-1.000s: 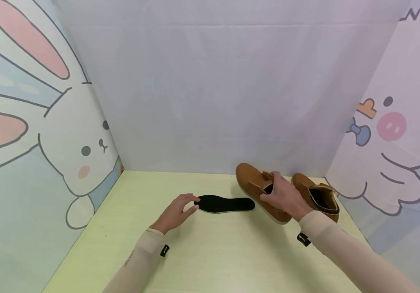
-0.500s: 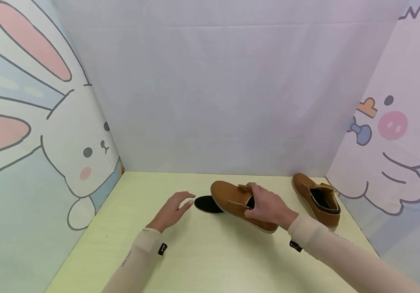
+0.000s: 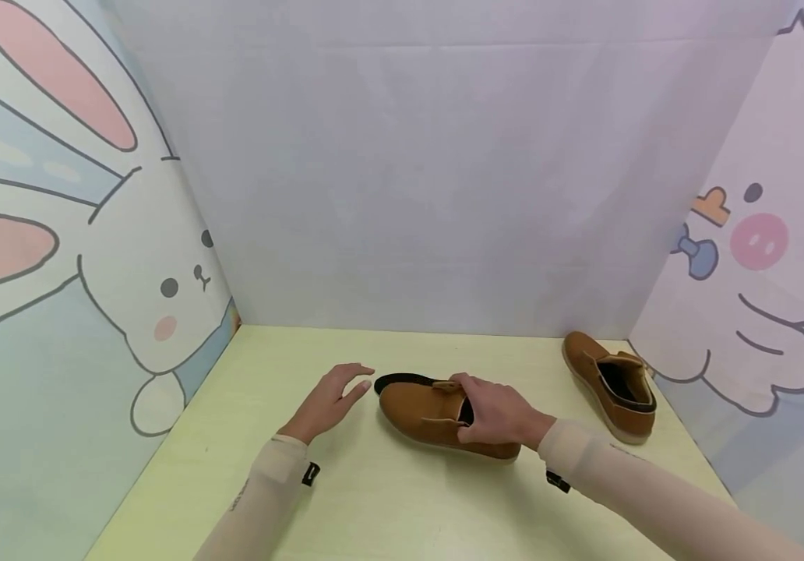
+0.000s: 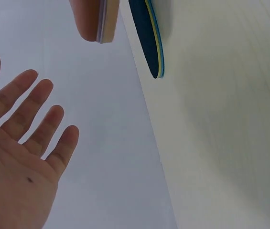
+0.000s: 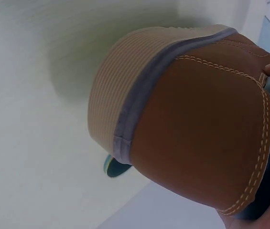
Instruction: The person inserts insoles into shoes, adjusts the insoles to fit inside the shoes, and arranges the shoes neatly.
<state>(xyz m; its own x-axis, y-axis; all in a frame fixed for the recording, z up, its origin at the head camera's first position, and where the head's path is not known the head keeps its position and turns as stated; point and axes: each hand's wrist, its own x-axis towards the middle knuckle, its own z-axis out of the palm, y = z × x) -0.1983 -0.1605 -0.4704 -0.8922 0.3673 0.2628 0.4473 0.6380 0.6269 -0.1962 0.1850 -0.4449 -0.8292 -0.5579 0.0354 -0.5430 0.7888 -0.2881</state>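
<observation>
My right hand (image 3: 500, 411) grips a brown shoe (image 3: 416, 414) by its upper at the opening, toe pointing left. In the right wrist view the shoe's heel (image 5: 197, 124) and pale ribbed sole fill the middle, raised off the table. Behind the shoe a black insole (image 3: 402, 379) lies on the table, mostly hidden in the head view; its blue and yellow edge shows in the left wrist view, where the insole (image 4: 149, 40) is beside the shoe toe (image 4: 88, 21). My left hand (image 3: 327, 403) hovers left of the insole, fingers relaxed and holding nothing.
A second brown shoe (image 3: 612, 386) stands at the right back of the pale yellow table (image 3: 388, 506). A light cloth wall (image 3: 437, 195) rises at the rear, with cartoon-printed panels on both sides.
My right hand has carried the shoe left and toward me, away from the second shoe, so it now covers most of the insole. My left hand has drawn back slightly from the insole.
</observation>
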